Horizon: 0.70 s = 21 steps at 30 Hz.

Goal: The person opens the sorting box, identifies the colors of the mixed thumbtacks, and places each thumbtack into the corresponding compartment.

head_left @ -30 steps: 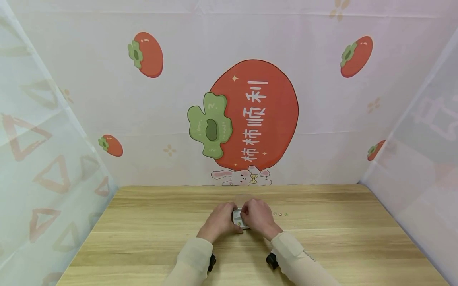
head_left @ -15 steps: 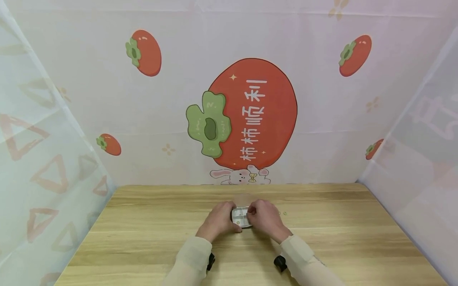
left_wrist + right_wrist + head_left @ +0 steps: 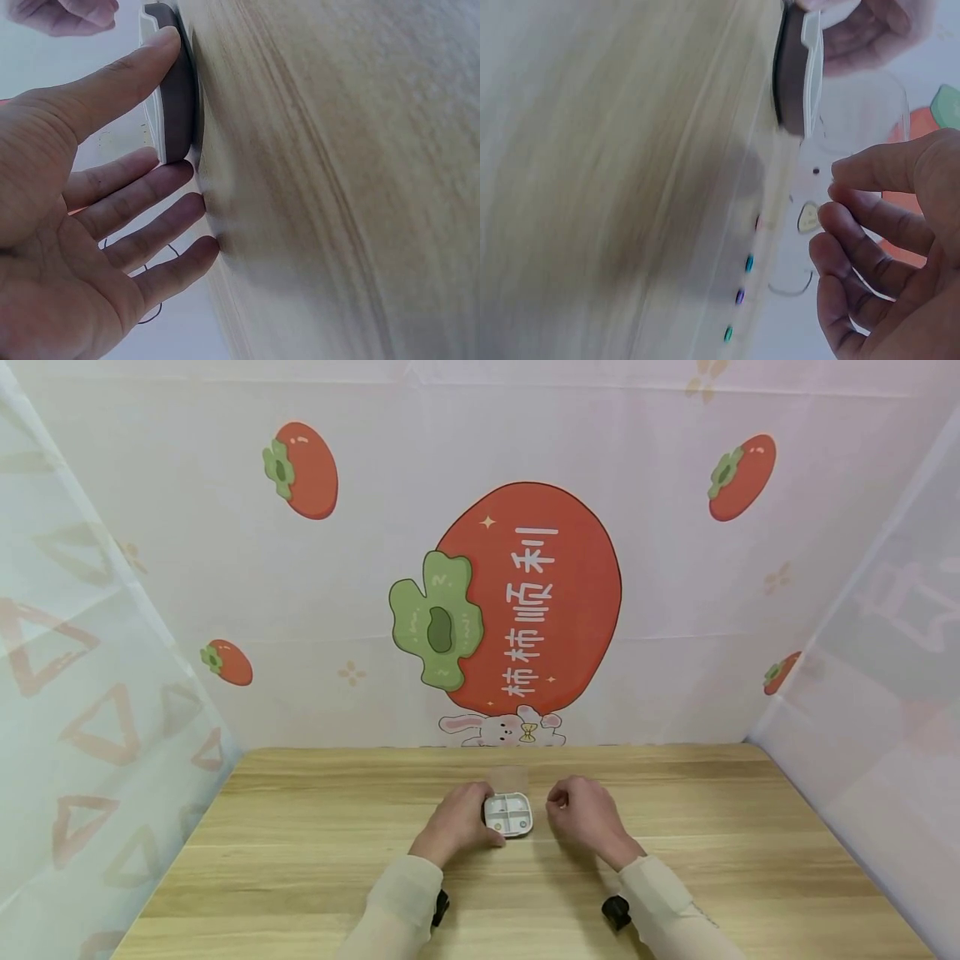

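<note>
Way off left of the white pill box point(image 3: 508, 815) there's a pale curtain point(image 3: 112, 727) with faded reddish triangles, and right up against the box's left side is the left hand point(image 3: 453, 822), pinching it between thumb at the near corner and index finger at the far one, with the box sitting flat on the desk point(image 3: 322, 827). Its clear lid point(image 3: 509, 778) stands flipped back on the far side. Four compartments: a tiny yellowish bead point(image 3: 498, 827) in the near-left one, and another bead point(image 3: 522, 824) in the near-right, greenish maybe, but it's too small to be sure. Just right of the box, not touching it, is the right hand point(image 3: 587, 814), fingers loosely bent, thumb and index tips close together. Also right of the box, four loose beads point(image 3: 739, 296) sit in a row: pinkish, teal, purple, green.
</note>
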Tool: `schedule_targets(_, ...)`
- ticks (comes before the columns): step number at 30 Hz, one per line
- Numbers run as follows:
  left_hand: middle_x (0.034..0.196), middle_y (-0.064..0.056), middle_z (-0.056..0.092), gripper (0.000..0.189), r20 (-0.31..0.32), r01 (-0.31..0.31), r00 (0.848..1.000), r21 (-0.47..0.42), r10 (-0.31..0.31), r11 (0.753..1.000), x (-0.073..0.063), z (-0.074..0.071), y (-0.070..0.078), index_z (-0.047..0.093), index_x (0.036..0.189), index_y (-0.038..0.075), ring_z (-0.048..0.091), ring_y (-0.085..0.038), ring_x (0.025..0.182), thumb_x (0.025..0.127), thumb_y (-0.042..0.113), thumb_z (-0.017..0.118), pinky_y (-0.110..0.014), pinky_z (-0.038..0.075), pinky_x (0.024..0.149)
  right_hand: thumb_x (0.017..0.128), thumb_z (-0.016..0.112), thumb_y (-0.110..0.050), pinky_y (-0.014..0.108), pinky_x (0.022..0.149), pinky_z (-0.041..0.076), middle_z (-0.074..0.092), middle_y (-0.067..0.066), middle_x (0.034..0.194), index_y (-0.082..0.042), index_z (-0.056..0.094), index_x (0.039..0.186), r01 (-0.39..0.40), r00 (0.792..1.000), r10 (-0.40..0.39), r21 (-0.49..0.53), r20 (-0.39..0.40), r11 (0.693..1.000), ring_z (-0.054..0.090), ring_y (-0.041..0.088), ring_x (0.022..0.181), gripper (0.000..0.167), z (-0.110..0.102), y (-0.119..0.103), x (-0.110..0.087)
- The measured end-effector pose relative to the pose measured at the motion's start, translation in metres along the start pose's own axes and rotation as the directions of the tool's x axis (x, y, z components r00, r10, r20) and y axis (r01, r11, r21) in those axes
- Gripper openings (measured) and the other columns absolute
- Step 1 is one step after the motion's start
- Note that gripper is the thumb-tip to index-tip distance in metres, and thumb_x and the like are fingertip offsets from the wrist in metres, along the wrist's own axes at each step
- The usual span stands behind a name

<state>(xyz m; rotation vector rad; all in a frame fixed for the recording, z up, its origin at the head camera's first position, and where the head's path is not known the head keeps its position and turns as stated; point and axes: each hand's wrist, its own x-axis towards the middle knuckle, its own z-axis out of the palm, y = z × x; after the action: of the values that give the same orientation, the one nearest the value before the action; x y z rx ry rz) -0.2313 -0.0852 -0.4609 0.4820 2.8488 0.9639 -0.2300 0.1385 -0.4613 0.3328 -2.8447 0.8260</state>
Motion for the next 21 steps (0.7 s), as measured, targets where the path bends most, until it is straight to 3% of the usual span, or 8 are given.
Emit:
schedule_targets(11, 0.099, -0.007, 0.065, 0.062, -0.003, 0.006, 1.000, 0.011, -0.006, 1.000, 0.000, 0.000, 0.000, 0.066, 0.111, -0.002, 0.056, -0.020, 0.086, 0.063, 0.018, 0.099, -0.043, 0.051, 0.084, 0.082, 0.076, -0.004, 0.037, 0.067, 0.052, 0.067, -0.001, 0.078, -0.008, 0.075, 0.086, -0.051, 0.999, 0.051, -0.010, -0.016, 0.999, 0.061, 0.013, 0.072, 0.005, -0.016, 0.026, -0.004)
schedule_targets(21, 0.098, -0.007, 0.065, 0.062, 0.000, 0.011, 1.000, 0.006, -0.011, 1.000, 0.001, 0.001, 0.000, 0.066, 0.111, -0.001, 0.055, -0.020, 0.085, 0.062, 0.018, 0.099, -0.042, 0.050, 0.083, 0.080, 0.073, -0.001, 0.049, 0.078, 0.053, 0.069, 0.009, 0.094, -0.003, 0.073, 0.099, -0.087, 0.996, 0.087, -0.039, 0.001, 0.995, 0.065, 0.027, 0.088, 0.019, -0.026, 0.046, -0.011)
